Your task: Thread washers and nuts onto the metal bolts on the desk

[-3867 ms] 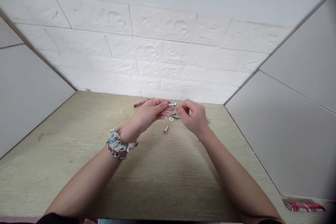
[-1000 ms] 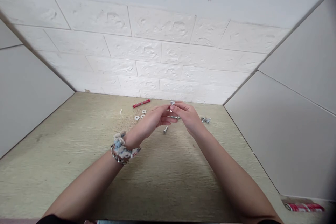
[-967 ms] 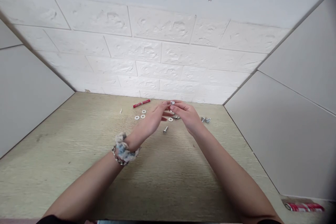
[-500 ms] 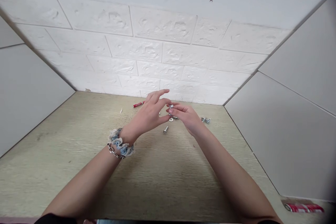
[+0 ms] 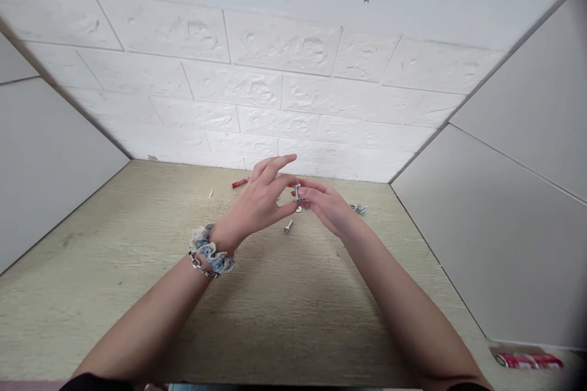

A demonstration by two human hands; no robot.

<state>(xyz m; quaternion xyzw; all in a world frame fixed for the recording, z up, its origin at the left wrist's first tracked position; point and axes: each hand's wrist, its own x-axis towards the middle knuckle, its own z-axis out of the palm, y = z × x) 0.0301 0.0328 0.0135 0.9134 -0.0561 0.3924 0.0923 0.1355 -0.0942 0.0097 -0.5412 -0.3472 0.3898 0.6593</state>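
Observation:
Between my two hands a silver bolt (image 5: 297,193) stands roughly upright, with wider pieces at its top and bottom. My left hand (image 5: 262,197) pinches it from the left, forefinger at the upper end and thumb at the lower end, the other fingers raised. From the right, my right hand (image 5: 326,203) presses its thumb and fingertips against the shank. Just below the fingers a flat washer (image 5: 298,209) lies on the table. Nearer to me a second bolt (image 5: 288,226) rests on the wood.
A small pile of metal hardware (image 5: 359,209) lies right of my right hand. Behind my left hand is a red battery (image 5: 239,183), with a small white scrap (image 5: 211,193) beside it. More red batteries (image 5: 529,360) lie at the lower right. White walls enclose the wooden table (image 5: 257,317).
The bolt's shank shows more plainly between my fingers, as my right thumb has shifted slightly to the right. Both hands otherwise stay in nearly the same place.

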